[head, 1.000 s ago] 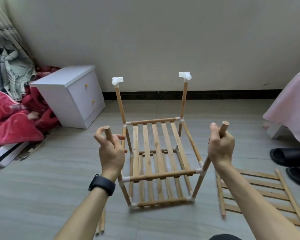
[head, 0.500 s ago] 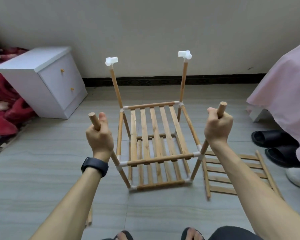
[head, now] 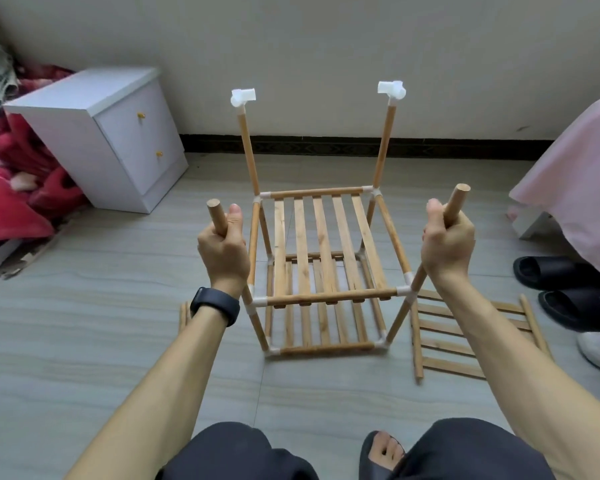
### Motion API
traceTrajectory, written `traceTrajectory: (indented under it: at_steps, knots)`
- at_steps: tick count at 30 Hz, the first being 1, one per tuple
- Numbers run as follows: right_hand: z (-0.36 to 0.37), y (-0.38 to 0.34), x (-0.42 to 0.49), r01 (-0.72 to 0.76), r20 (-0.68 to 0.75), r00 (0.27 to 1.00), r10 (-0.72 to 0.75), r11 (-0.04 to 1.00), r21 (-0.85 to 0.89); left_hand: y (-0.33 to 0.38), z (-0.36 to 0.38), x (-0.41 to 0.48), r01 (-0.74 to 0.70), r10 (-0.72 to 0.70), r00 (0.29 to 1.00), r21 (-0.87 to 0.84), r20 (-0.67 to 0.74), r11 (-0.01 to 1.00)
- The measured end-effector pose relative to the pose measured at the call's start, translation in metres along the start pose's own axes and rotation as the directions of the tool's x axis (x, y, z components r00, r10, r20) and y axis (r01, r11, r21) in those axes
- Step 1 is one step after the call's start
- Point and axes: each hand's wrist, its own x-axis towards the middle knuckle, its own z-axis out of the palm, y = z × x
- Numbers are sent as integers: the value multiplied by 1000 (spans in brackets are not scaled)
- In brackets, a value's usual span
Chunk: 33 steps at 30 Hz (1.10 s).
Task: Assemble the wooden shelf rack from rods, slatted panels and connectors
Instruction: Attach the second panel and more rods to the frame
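The partly built wooden rack (head: 321, 244) stands on the floor with two slatted shelves joined by white connectors. My left hand (head: 224, 252) grips the near left upright rod (head: 216, 213) just below its bare top. My right hand (head: 447, 242) grips the near right upright rod (head: 456, 200) the same way. The two far uprights carry white connectors, one at the left (head: 243, 97) and one at the right (head: 391, 90). A loose slatted panel (head: 465, 337) lies flat on the floor right of the rack.
A white bedside cabinet (head: 111, 136) stands at the left wall beside red bedding (head: 11, 199). Pink cloth (head: 575, 174) hangs at the right above black slippers (head: 561, 289). Loose rods (head: 183, 315) lie by my left wrist. My knees and a foot show at the bottom edge.
The view has pulled back and tilted down, so my knees now show. Both hands keep their grip on the near uprights, and the left upright now leans further out to the left.
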Motion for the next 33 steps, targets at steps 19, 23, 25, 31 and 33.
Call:
traceTrajectory:
  at_steps: [19,23,25,31,33]
  knots:
    - [124,22,-132,687,849,514,-118,649,-326,-87,-149,-36,89,-122,992,508,33,857]
    - [161,32,-141,787,937,349,15,538,-302,-160,-239,-92,449,-493,855,704,-161,550]
    - [168,43,-151,810,923,382,-50,499,-308,-192,-274,-128,530,-682,705,785,-197,321]
    - [175,61,-158,840,833,455,-314,461,-285,-232,-298,-192,591,-929,340,802,-146,90]
    - [176,63,-159,837,828,461,-318,465,-288,-240,-293,-201,576,-950,296,812,-97,96]
